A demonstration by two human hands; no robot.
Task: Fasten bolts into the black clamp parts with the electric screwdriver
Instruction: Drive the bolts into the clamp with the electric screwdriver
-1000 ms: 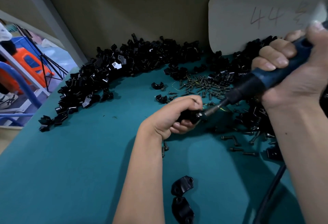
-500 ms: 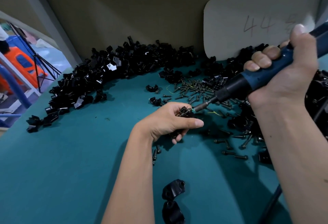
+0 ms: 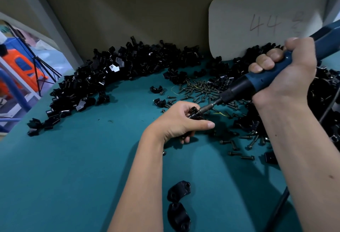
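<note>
Back against clamp part (image 3: pixel 196 115), screwdriver bit (image 3: pixel 208 106)

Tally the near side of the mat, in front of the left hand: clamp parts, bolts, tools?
Clamp parts: 2
Bolts: 0
Tools: 0
Total: 2

Your single head camera looks forward and down, close over the teal-covered flat worktable (image 3: pixel 64 167). It faces the drab olive back wall (image 3: pixel 138 7).
</note>
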